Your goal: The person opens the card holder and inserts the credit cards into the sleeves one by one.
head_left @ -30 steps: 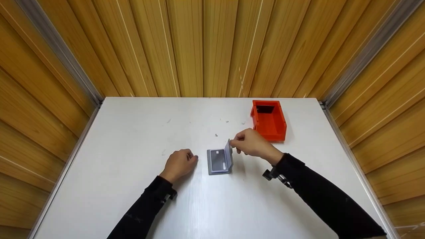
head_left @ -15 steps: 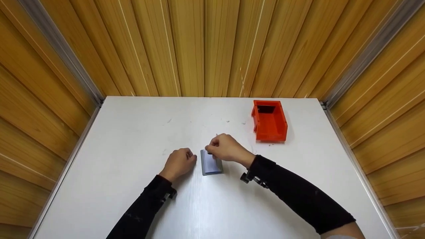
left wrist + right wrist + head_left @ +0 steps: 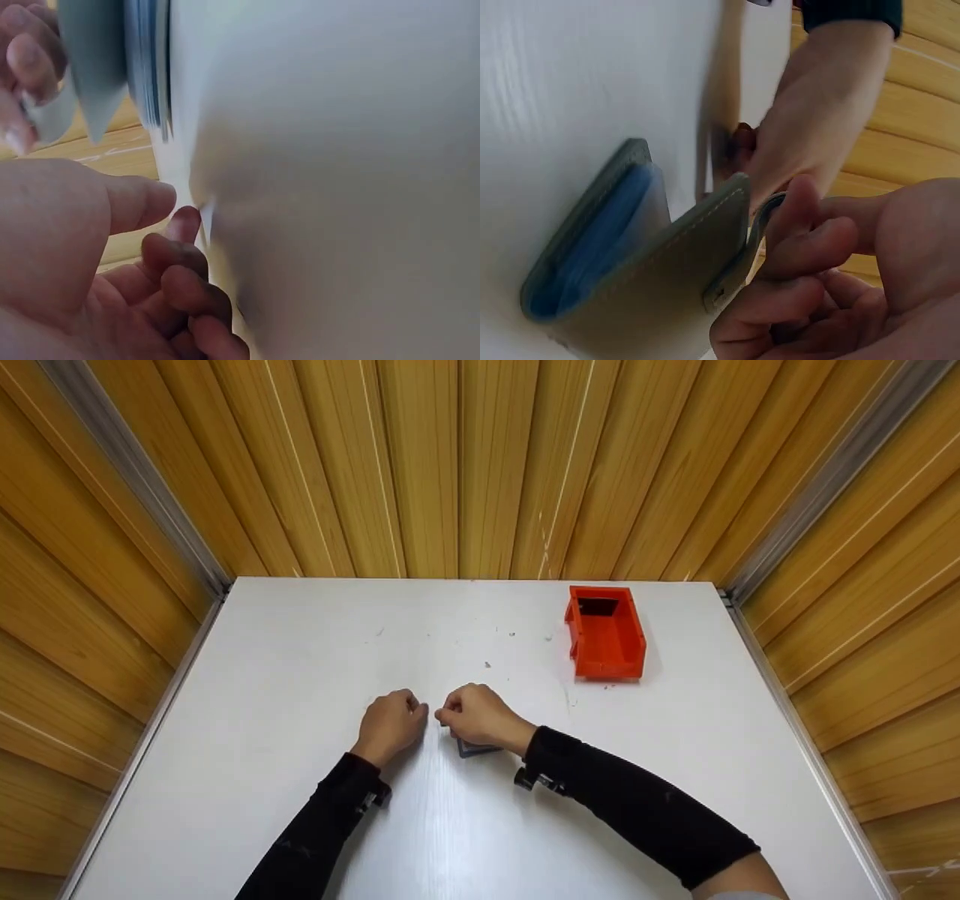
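Note:
A grey-green card wallet (image 3: 472, 750) with stitched edges lies on the table, mostly hidden under my right hand (image 3: 480, 718) in the head view. The right wrist view shows its cover (image 3: 660, 277) half raised over blue-tinted plastic card sleeves (image 3: 604, 240). My right thumb and fingers pinch the strap (image 3: 742, 262) fixed to that cover. From the left wrist view, the sleeves (image 3: 146, 67) stand apart from the cover (image 3: 94, 60). Just left of the wallet, my left hand (image 3: 388, 727) rests on the table, fingers loosely curled and holding nothing.
A red-orange plastic bin (image 3: 609, 669) sits at the back right of the white table (image 3: 300, 660). Wood-patterned panels (image 3: 420, 472) rise behind the table and on both sides. Small marks and specks dot the tabletop.
My right hand has swept left, first turning the plastic sleeves over and now bringing the cover by its strap. The wallet has slid slightly left, and my left hand has shifted a little.

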Available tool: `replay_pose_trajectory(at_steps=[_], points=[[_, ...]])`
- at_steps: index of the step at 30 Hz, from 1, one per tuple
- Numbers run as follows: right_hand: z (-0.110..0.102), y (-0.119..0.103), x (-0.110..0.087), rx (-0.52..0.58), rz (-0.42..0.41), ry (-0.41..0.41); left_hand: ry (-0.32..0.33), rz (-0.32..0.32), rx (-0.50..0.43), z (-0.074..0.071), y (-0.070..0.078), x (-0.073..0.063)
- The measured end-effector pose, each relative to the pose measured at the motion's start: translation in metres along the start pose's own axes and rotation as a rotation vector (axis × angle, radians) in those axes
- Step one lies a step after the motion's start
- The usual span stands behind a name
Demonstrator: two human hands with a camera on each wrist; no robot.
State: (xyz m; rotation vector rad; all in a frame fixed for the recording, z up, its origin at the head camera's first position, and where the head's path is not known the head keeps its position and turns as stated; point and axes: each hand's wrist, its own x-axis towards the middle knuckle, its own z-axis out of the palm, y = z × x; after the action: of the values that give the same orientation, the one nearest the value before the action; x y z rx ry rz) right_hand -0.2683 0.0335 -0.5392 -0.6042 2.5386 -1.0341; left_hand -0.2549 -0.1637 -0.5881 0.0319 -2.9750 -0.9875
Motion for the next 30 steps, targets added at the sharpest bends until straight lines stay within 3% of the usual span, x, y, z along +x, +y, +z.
replay_pose_trajectory(at_steps=[6, 9, 12, 17, 19, 25, 30], points=[[0.012, 0.004, 0.0, -0.272, -0.01, 0.057, 0.01, 0.019, -0.004, 0.0, 0.0, 0.0], [0.012, 0.007, 0.0, -0.317, -0.014, 0.091, 0.017, 0.041, -0.011, 0.002, 0.001, 0.0], [0.012, 0.011, 0.0, -0.296, -0.011, 0.076, 0.001, 0.053, -0.018, 0.003, 0.003, -0.001], [0.009, 0.014, -0.001, -0.209, -0.009, -0.014, -0.022, 0.065, 0.006, 0.001, 0.006, -0.001], [0.005, 0.014, -0.002, -0.181, -0.015, -0.008, -0.018, 0.073, 0.019, 0.001, 0.007, -0.001], [-0.024, 0.02, -0.006, -0.079, -0.053, 0.127, 0.034, 0.106, 0.064, 0.003, 0.011, -0.006], [-0.052, 0.034, -0.014, -0.078, 0.036, 0.234, 0.097, 0.151, 0.103, 0.002, 0.013, -0.011]])
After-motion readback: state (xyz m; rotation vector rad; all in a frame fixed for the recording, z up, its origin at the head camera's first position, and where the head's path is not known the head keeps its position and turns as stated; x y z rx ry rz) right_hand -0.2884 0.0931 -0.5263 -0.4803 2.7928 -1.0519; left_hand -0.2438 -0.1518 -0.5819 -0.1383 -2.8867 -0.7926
